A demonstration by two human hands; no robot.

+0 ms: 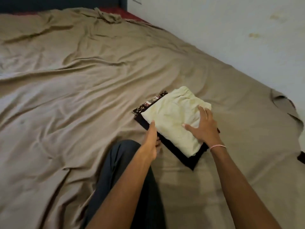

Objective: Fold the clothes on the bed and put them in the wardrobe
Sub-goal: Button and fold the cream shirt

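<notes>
Two hands of mine reach out over my leg [125, 162], which is in dark trousers and kneels on the bed [231, 187].

My left hand [151, 141] is at the near-left edge of the pile. Its thumb lies up on the yellow cloth [171, 118]. The rest of that hand goes down beside the dark cloth [187, 159], and I cannot tell if it pinches anything.

My right hand [205, 128] lies flat on top of the yellow cloth. Its fingers [202, 113] are spread wide and press down. A thin thread band [217, 146] is on that wrist.

The yellow cloth is folded and sits on the folded dark cloth, on the right part of the bed, near the wall [231, 30].

I think the folding is done and I am getting ready to lift the pile. Next I need one hand under it and one on top, so it stays neat on the way to the wardrobe.

Further off, the brown sheet [74, 80] is all wrinkled. I see no wardrobe from here. At the right edge a dark thing [301, 157] is cut off, and I cannot say what it is. Far away a red bit [115, 11] peeks out past the sheet.
</notes>
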